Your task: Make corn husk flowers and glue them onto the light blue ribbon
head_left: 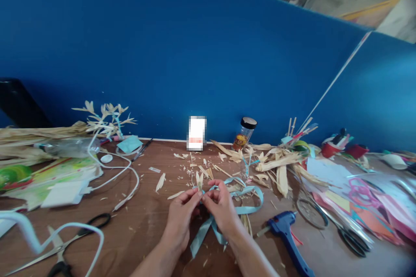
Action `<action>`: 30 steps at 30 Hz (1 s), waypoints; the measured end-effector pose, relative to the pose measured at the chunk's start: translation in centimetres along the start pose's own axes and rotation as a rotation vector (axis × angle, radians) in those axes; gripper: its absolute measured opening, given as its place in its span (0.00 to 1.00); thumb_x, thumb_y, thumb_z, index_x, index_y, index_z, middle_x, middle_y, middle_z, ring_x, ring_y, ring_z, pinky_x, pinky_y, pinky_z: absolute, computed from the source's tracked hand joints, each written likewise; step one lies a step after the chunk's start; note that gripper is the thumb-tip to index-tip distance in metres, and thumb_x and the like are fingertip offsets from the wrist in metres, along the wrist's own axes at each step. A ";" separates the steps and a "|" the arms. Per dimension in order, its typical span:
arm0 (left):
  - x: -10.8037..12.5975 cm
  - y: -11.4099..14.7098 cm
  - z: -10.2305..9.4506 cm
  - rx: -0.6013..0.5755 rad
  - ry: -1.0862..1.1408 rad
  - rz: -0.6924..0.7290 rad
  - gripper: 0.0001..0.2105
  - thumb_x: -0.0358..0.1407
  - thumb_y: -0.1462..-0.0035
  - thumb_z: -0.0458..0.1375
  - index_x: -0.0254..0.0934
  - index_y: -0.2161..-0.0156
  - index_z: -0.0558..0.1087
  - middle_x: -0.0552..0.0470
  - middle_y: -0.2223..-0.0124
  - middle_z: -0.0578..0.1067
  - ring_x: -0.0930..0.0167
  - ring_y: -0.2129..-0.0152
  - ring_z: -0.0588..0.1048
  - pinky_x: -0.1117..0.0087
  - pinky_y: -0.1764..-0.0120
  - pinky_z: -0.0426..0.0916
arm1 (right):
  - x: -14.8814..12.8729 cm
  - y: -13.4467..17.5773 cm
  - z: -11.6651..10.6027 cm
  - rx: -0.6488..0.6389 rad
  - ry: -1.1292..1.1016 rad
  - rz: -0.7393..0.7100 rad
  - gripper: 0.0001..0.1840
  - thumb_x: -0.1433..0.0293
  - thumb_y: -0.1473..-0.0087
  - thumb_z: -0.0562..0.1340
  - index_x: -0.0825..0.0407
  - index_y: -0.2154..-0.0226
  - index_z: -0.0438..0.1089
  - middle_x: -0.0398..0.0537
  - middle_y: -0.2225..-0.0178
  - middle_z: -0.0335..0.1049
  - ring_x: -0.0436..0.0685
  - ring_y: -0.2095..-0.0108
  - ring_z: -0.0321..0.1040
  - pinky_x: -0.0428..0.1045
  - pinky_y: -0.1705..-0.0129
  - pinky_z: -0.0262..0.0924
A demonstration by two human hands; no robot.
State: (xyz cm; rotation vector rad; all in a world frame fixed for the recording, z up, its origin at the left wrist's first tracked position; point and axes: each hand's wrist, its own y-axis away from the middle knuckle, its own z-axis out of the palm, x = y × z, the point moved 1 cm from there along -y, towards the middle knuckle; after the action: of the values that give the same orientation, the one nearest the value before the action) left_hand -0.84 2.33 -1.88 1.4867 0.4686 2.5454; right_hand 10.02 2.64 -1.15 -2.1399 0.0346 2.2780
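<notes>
Husk flower point(199, 180) is up off to the left of the glue gun point(282, 223), a bit farther from me. Fingers point(194, 201) of my left hand point(182, 215) and right hand point(225, 208) are pinched together at its base. Can't tell how much ribbon is caught in there; my fingertips hide it.

Main risk: petals slip or fan apart if I ease one side, since the pinch is tiny. Squeeze too hard and dry husk probably splits.

Blue ribbon point(250, 210) loops between my right hand and the gun, tail hanging left of the gun. My right wrist could drag it and yank the base loose.

Gun lies on its side, nozzle away from me. Can't tell if it's hot; a rightward elbow swing could knock it into the black-handled scissors point(354, 241) just right of it.

Husk strips point(282, 177) beyond the gun sit loose and could scatter. Well left of the gun, white cable point(99, 246) lies by the other scissors point(60, 249); a tug might drag them across the counter point(130, 246).
</notes>
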 end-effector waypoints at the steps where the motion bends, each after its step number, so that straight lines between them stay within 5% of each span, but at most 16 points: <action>1: 0.0 0.0 0.0 0.000 -0.003 0.001 0.14 0.38 0.61 0.64 0.32 0.67 0.74 0.51 0.73 0.74 0.77 0.78 0.68 0.78 0.76 0.60 | 0.0 0.0 0.0 0.001 0.000 -0.002 0.19 0.69 0.55 0.63 0.51 0.61 0.55 0.34 0.80 0.61 0.46 0.81 0.55 0.42 0.79 0.48; 16: 0.5 0.4 0.4 -0.022 -0.023 -0.016 0.10 0.37 0.59 0.63 0.32 0.70 0.73 0.54 0.75 0.72 0.79 0.79 0.66 0.79 0.77 0.59 | -0.2 0.2 -0.1 -0.001 0.041 0.011 0.19 0.70 0.55 0.62 0.51 0.61 0.54 0.34 0.81 0.61 0.46 0.80 0.58 0.42 0.78 0.51; 30: 0.4 -0.1 0.0 -0.055 0.154 -0.046 0.11 0.35 0.59 0.64 0.34 0.67 0.72 0.52 0.72 0.74 0.76 0.77 0.70 0.78 0.75 0.62 | -0.3 0.5 0.7 -0.074 0.166 -0.132 0.07 0.70 0.50 0.58 0.54 0.65 0.64 0.47 0.70 0.69 0.53 0.69 0.67 0.47 0.67 0.61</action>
State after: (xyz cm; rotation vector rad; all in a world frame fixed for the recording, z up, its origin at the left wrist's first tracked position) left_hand -1.01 2.55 -1.55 1.2535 0.4432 2.6255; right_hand 9.31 2.15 -0.79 -2.2873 -0.1867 2.0572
